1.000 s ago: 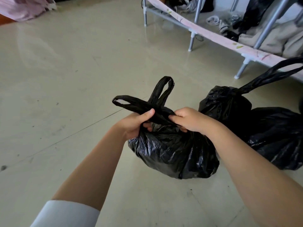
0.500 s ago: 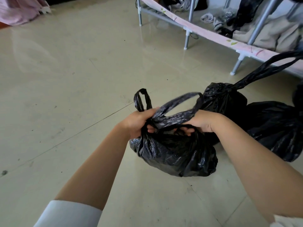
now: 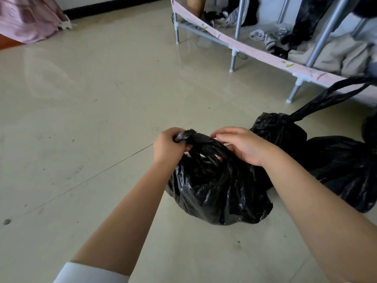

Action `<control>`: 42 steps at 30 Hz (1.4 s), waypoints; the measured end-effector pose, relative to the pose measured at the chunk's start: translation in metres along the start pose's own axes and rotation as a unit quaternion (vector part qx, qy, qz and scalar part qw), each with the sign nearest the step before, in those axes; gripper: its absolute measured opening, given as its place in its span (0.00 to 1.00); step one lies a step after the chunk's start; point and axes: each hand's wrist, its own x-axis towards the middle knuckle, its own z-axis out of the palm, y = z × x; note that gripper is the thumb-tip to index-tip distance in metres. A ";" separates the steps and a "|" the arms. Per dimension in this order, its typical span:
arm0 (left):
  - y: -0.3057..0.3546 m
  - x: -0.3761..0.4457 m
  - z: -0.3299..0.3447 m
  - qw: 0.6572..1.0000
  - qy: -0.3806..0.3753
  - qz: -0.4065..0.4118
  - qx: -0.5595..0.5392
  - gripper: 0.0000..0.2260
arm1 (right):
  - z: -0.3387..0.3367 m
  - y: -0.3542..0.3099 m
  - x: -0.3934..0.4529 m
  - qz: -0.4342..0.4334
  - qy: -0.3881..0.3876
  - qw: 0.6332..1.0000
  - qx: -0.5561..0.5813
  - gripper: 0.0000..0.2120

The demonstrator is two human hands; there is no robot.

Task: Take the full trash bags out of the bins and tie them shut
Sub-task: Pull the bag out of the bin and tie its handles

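Metal rack (image 3: 233,58), pink cloth (image 3: 30,23)

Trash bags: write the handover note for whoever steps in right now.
Left hand grips the twisted handle of the near trash bag, which sits on the floor. Right hand has its fingers curled on the other handle by the bag's mouth.
Done: two more bags lie behind it, the nearer with a gathered neck.
Left: finish this knot; whether it is cinched cannot be told.

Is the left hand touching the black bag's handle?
Touching. The head view shows the left hand gripping the twisted handle of the near trash bag.
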 end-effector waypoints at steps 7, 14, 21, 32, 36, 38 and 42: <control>0.001 -0.005 0.003 0.895 -0.044 -0.100 -0.432 0.20 | 0.000 0.009 0.004 0.028 0.131 0.985 -0.112 0.13; -0.001 -0.017 0.006 0.857 -0.120 -0.138 -0.482 0.26 | -0.003 0.007 -0.004 0.005 0.049 0.976 0.213 0.21; -0.004 -0.021 -0.003 0.865 -0.240 -0.099 -0.430 0.31 | 0.000 -0.007 -0.006 -0.108 0.121 0.875 0.457 0.21; -0.024 -0.018 -0.041 0.925 -0.051 -0.133 -0.352 0.32 | -0.040 0.029 -0.020 -0.128 0.251 0.953 -0.109 0.14; -0.045 -0.024 -0.053 0.993 -0.040 -0.021 0.106 0.22 | -0.044 0.057 -0.029 -0.174 0.196 0.854 -0.450 0.16; -0.059 -0.029 -0.057 0.976 -0.055 0.024 0.211 0.23 | -0.039 0.066 -0.033 -0.179 0.174 0.822 -0.513 0.21; -0.078 -0.032 -0.057 0.937 -0.086 0.072 0.331 0.24 | -0.038 0.074 -0.036 -0.149 0.162 0.808 -0.546 0.23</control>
